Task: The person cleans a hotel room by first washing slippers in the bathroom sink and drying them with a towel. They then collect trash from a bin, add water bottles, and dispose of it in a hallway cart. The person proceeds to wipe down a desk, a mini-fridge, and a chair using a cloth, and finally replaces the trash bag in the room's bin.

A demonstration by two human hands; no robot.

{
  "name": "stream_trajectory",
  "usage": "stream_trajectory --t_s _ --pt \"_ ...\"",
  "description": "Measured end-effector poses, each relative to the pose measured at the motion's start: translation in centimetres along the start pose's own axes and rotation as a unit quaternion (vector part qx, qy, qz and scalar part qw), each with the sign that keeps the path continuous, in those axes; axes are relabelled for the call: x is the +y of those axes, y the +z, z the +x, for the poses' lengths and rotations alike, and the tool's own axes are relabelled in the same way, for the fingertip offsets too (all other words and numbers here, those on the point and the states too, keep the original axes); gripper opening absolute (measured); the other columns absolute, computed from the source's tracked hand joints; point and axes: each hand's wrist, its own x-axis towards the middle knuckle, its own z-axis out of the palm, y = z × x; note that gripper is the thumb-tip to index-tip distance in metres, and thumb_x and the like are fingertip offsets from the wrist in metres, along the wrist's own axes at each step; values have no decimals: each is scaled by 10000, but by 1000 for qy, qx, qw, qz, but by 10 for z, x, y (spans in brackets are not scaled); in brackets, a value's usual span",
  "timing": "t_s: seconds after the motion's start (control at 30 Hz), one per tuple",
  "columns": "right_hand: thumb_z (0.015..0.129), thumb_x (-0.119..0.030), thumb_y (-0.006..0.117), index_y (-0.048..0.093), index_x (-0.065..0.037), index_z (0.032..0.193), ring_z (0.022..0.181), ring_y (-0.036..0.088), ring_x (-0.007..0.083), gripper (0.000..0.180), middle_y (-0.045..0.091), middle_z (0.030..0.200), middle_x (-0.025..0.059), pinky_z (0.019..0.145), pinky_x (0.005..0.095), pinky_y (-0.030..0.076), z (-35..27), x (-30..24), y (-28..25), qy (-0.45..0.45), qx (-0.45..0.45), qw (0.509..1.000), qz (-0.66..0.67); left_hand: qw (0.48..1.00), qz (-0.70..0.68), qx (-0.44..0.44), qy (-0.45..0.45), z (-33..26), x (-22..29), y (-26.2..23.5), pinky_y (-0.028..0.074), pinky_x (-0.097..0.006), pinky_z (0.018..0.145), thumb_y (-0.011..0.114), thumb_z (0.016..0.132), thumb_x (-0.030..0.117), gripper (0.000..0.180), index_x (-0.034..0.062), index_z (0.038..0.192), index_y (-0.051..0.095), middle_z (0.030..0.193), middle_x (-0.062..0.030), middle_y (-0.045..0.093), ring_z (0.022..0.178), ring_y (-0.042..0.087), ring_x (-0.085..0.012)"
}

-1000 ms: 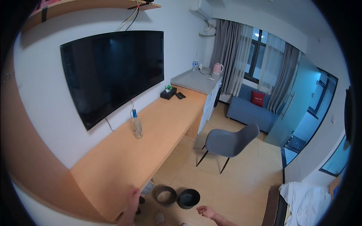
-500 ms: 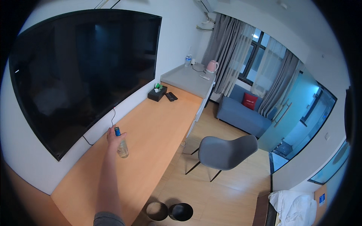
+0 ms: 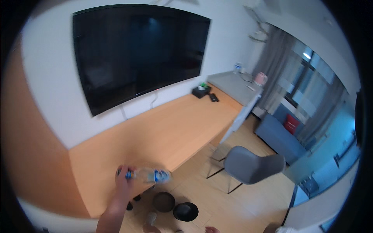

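Note:
My left hand [image 3: 125, 174] is closed round the capped end of a clear plastic bottle [image 3: 145, 175]. Blue shows at the cap, and a blue-and-white label wraps the part farther from my hand. The bottle is held nearly level, its base toward the right, above the front edge of the wooden desk [image 3: 155, 124]; motion blurs it. Only a sliver of what looks like my right hand [image 3: 211, 230] shows at the lower edge, its fingers mostly cut off.
Two round dark bins, one brownish [image 3: 164, 202] and one black [image 3: 185, 212], stand on the floor by the desk. A grey chair [image 3: 252, 165] is to the right. A black tissue box [image 3: 201, 91] and a dark remote [image 3: 213, 97] lie at the desk's far end, below the television [image 3: 142, 54].
My left hand has lifted the bottle from the desk, brought it nearer and tipped it from upright to nearly level. The view has turned, and the sliver at the lower edge has appeared.

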Motion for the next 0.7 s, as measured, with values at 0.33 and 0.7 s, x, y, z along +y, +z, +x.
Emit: stream_trajectory --t_s 0.33,0.7 --pt "892 -536 384 405 -200 1275 1086 511 339 510 482 1250 90 822 541 482 -95 -207 168 318 -655 661 184 957 -8 252 143 -472 131 -19 435 -385 874 561 868 101 27 90 844 562 882 -132 634 948 581 -272" --pt "925 -420 407 461 -105 1227 893 595 216 440 571 1074 63 730 382 527 -439 -92 342 388 -777 395 -298 760 181 506 365 -811 188 -112 428 -369 913 717 711 30 339 34 994 530 1094 -134 554 1065 521 -216"
